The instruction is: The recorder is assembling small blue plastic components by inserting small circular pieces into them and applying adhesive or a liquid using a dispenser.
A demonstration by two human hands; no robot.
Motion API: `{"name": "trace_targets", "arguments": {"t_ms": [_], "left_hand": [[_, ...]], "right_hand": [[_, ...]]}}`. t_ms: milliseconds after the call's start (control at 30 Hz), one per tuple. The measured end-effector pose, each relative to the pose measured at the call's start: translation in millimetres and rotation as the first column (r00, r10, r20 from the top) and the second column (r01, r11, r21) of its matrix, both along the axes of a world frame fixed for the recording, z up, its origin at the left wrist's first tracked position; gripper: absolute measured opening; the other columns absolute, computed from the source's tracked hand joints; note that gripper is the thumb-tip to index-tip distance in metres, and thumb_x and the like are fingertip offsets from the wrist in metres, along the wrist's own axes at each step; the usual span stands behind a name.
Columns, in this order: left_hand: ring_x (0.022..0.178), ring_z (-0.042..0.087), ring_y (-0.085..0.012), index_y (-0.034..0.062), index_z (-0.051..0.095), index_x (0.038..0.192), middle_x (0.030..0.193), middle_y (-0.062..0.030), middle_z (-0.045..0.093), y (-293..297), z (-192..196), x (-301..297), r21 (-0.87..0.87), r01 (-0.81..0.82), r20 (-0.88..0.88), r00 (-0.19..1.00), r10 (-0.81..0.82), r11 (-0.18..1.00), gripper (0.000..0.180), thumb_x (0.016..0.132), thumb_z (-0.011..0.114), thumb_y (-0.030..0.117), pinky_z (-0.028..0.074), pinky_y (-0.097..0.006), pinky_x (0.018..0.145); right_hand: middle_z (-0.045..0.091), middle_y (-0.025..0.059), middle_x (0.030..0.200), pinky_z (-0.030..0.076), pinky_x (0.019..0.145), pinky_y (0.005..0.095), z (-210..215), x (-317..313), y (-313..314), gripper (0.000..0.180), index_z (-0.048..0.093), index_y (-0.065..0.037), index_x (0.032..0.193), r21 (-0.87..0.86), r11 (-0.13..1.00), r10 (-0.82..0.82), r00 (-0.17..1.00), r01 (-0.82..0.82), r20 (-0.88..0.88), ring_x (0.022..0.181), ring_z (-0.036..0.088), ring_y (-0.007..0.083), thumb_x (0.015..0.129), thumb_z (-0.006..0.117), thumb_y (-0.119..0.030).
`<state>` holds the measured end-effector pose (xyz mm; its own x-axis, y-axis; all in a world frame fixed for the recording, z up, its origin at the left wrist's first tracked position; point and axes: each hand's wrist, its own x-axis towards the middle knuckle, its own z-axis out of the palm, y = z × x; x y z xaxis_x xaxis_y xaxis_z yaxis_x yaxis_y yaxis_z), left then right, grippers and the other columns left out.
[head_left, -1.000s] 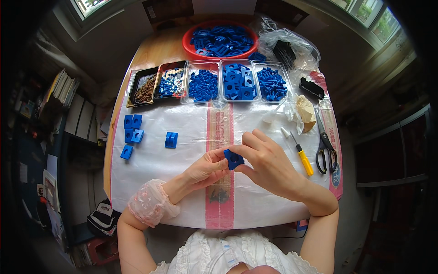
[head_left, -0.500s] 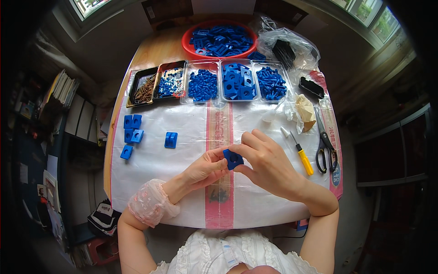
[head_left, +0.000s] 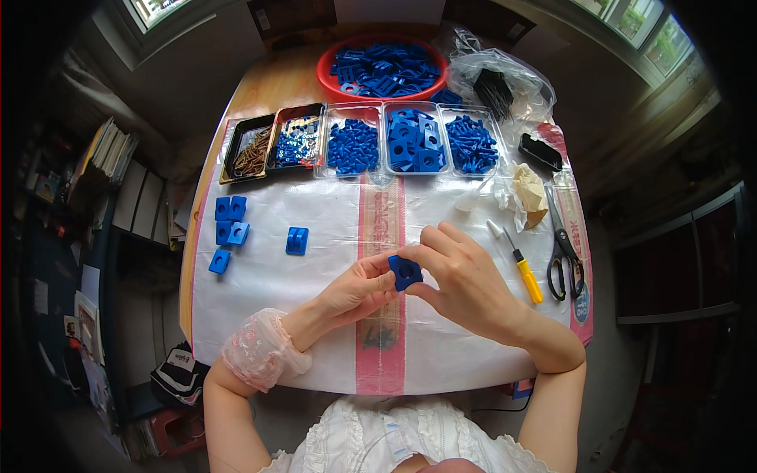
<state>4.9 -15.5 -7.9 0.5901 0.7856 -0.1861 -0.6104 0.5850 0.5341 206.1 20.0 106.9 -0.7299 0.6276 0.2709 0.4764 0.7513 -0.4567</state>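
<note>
Between my two hands is a blue plastic block with a round hole (head_left: 406,272), held up over the middle of the table. My left hand (head_left: 356,293) pinches its left edge between thumb and fingers. My right hand (head_left: 465,276) grips it from the right, fingers at the top and thumb below; the inner fingers are partly hidden. Left of my hands lies a blue ridged piece (head_left: 296,241) on the white sheet. Farther left sits a small group of blue holed blocks (head_left: 238,233).
Clear trays of blue parts (head_left: 352,146) and black trays of screws (head_left: 252,154) and small metal pieces (head_left: 296,146) line the back. Behind stands a red basin (head_left: 322,75). To the right lie a yellow-handled screwdriver (head_left: 529,281), black scissors (head_left: 561,252) and crumpled paper (head_left: 529,193).
Hardly anything differs. The block and both hands keep the same hold, and the whole view has shifted very slightly.
</note>
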Motion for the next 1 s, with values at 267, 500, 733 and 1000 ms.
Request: {"name": "trace_targets", "arguments": {"t_ms": [267,500,733,1000], "left_hand": [[0.117,0.056,-0.0139,0.0046,0.052,0.135,0.123,-0.0053,0.061,-0.1,-0.5,0.1,0.018,0.006,0.009,1.0,-0.006,1.0,0.046,0.093,0.067,0.016,0.044,-0.03,0.104],[0.117,0.056,-0.0136,0.004,0.052,0.134,0.123,-0.0054,0.061,-0.7,2.1,0.7,0.016,-0.001,0.001,1.0,0.001,1.0,0.045,0.093,0.066,0.018,0.045,-0.029,0.102],[0.116,0.057,-0.0127,0.0033,0.051,0.134,0.123,-0.0058,0.061,0.6,2.7,0.6,-0.008,-0.01,-0.006,1.0,0.01,1.0,0.045,0.094,0.064,0.018,0.046,-0.027,0.102],[0.115,0.057,-0.0123,0.0024,0.049,0.136,0.124,-0.0067,0.059,1.2,4.7,0.6,-0.022,-0.01,0.002,1.0,0.01,1.0,0.046,0.095,0.064,0.016,0.047,-0.026,0.101]], "right_hand": [[0.057,0.0097,0.091,0.048,0.079,0.0376,-0.5,-0.3,-0.6,0.035,0.063,-0.002,0.096,0.002,1.0,-0.001,1.0,0.002,-0.017,0.09,0.055,0.0269,0.065,0.078,-0.008],[0.057,0.0097,0.091,0.048,0.079,0.0374,-0.9,0.0,-0.1,0.036,0.064,-0.002,0.097,-0.006,1.0,-0.003,1.0,0.003,-0.013,0.09,0.055,0.0269,0.065,0.079,-0.008],[0.057,0.0092,0.091,0.048,0.079,0.0378,-3.3,0.7,4.1,0.034,0.063,-0.002,0.096,-0.032,0.999,-0.009,1.0,0.008,-0.023,0.09,0.055,0.0266,0.066,0.079,-0.008],[0.057,0.0095,0.09,0.047,0.078,0.0391,-5.1,-0.2,5.1,0.034,0.06,-0.003,0.095,-0.048,0.999,-0.013,1.0,0.013,-0.012,0.09,0.055,0.0278,0.066,0.078,-0.008]]}}
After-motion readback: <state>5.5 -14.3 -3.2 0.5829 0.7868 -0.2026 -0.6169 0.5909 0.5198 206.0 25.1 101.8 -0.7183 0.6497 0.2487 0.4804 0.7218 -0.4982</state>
